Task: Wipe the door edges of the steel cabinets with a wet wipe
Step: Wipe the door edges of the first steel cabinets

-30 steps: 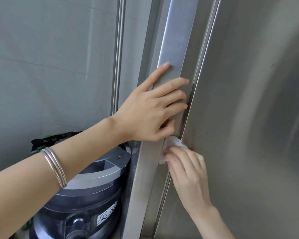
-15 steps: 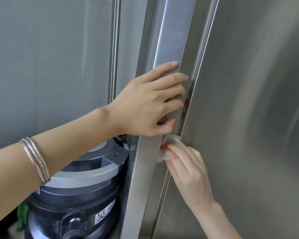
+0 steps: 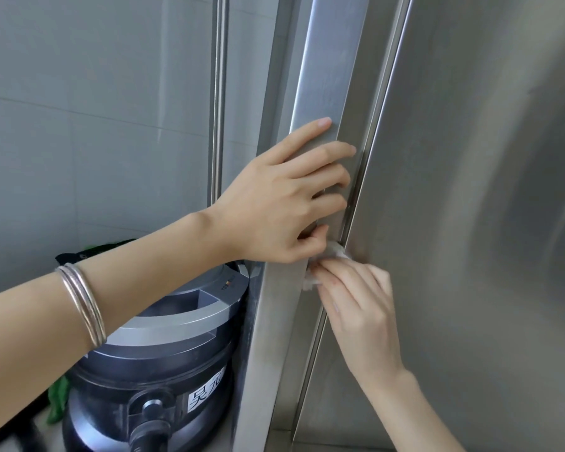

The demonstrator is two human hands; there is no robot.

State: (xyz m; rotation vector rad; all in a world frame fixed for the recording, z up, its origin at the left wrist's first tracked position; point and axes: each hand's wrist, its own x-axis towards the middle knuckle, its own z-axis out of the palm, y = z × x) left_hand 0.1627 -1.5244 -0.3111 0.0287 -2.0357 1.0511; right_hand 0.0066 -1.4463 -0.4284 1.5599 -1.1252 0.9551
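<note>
Step in hand: mid-wipe on the door edge, not the start and not the end, as far as I could judge.

- Left hand (image 3: 274, 203) lay across the tall brushed-steel door edge strip (image 3: 327, 76), fingers nearly straight over its face, tips at the far lip, thumb tucked low. It was bracing the strip, not clamped on anything.
- Right hand (image 3: 356, 308) came up from below, fingertips curled and pinching the small crumpled white wet wipe (image 3: 336, 251).
- The wipe sat pressed against the strip's right side, at the narrow groove (image 3: 382, 93) between the strip and the large flat steel cabinet door panel (image 3: 470, 190). It was just under the left thumb, touching or all but touching it. Most of the wipe was hidden by the fingers.
- Left of the cabinet stood a dark grey-blue round canister machine with a white label (image 3: 163, 353), in front of a grey tiled wall (image 3: 79, 93).

Next move, my read: run the wipe along the groove with steady pressure. Upward, the left hand blocked the path and would need to shift. Downward, the run was free. The wipe was a small wad, so refolding it may be needed for a fresh face. Watch for fingers catching the sharp-looking lip.
</note>
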